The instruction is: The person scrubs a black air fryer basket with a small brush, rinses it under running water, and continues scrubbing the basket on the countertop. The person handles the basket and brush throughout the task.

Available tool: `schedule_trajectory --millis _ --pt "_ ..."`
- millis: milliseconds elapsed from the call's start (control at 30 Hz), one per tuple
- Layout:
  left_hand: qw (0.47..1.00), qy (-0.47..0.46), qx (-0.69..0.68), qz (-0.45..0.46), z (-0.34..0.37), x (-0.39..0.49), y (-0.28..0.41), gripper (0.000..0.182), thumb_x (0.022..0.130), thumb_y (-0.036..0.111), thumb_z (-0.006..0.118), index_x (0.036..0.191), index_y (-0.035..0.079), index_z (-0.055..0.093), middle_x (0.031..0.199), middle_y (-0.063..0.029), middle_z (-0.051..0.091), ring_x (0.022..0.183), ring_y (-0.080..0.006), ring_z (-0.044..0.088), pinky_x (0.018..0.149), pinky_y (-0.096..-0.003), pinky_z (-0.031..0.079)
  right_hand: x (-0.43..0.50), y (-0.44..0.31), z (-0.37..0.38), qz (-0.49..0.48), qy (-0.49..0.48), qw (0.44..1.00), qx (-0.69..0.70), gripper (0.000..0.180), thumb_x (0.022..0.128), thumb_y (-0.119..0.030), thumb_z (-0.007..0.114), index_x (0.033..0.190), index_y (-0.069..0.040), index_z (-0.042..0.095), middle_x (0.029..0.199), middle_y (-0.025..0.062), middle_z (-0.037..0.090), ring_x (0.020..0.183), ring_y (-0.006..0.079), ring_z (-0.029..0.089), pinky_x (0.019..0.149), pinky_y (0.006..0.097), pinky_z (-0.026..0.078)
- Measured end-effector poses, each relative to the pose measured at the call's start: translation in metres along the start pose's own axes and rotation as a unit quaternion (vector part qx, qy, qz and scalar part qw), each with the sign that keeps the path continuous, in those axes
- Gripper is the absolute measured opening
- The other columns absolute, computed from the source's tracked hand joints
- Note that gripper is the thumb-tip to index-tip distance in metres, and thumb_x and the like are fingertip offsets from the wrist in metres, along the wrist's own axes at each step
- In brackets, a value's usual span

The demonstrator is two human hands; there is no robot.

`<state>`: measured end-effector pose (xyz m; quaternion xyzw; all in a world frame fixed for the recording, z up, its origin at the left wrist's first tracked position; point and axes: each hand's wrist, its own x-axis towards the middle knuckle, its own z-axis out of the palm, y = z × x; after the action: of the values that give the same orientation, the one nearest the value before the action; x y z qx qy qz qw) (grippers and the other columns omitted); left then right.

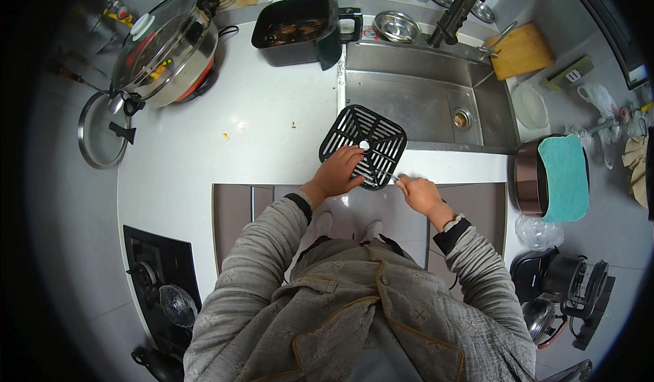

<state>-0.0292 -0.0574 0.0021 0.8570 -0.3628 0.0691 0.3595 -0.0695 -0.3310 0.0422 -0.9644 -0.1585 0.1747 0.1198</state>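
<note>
A black slotted air fryer crisper plate (393,126) with a pale round centre is held over the counter's front edge, near the sink's left corner. My left hand (334,172) grips its near left side, the fingers lying across the slats. In my right hand (421,195) is a thin metal utensil (391,175), its tip against the plate's right side; what kind of utensil I cannot tell. Beyond them a dark air fryer basket (294,55) stands on the counter, with brown pieces inside and its handle to the right.
The stainless steel sink (409,91) lies at the right, below a dark faucet (452,24). An electric pot with a glass lid (168,50) is at the left. Nearer are a black cooktop (163,264) and, at right, a brown appliance (526,177) draped with a teal cloth (564,177).
</note>
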Motion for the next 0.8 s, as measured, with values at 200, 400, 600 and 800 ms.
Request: schedule_trajectory --millis 200,400,600,800 --pt "0.994 -0.084 0.064 0.010 -0.019 -0.016 -0.006 0.059 0.082 0.026 0.074 0.134 0.009 0.051 0.143 -0.0126 0.047 0.134 -0.0315 0.043 0.113 -0.0472 0.033 -0.001 -0.008 0.003 -0.010 0.012 1.000 0.009 0.030 0.101 -0.035 0.045 0.105 -0.008 0.059 0.075 0.0210 0.066 0.074 0.0425 0.065 0.068 0.0536 0.051" --pt "0.990 -0.029 0.134 -0.015 0.003 -0.041 -0.011 0.051 0.084 0.023 0.072 0.129 0.006 0.056 0.139 -0.0120 0.052 0.134 -0.0299 0.045 0.112 -0.0451 0.036 0.004 -0.010 0.013 0.008 0.039 0.996 0.080 0.031 0.098 -0.036 0.051 0.100 -0.007 0.059 0.077 0.0200 0.067 0.076 0.0415 0.065 0.067 0.0514 0.051" --pt "0.993 -0.001 0.116 -0.030 0.027 -0.037 0.014 0.048 0.083 0.016 0.072 0.126 0.002 0.057 0.133 -0.0131 0.056 0.132 -0.0311 0.047 0.112 -0.0428 0.038 0.013 -0.032 0.009 0.040 0.052 0.986 0.153 0.045 0.082 -0.045 0.072 0.093 -0.004 0.057 0.082 0.0181 0.069 0.079 0.0393 0.067 0.070 0.0469 0.053" --pt "0.992 -0.056 0.111 -0.002 0.028 -0.032 0.025 0.046 0.084 0.005 0.066 0.128 -0.001 0.055 0.138 -0.0152 0.052 0.135 -0.0334 0.043 0.113 -0.0437 0.037 0.000 -0.021 -0.001 0.020 0.029 0.998 0.058 0.059 0.074 -0.048 0.079 0.103 -0.005 0.050 0.099 0.0182 0.067 0.088 0.0379 0.067 0.075 0.0455 0.054"
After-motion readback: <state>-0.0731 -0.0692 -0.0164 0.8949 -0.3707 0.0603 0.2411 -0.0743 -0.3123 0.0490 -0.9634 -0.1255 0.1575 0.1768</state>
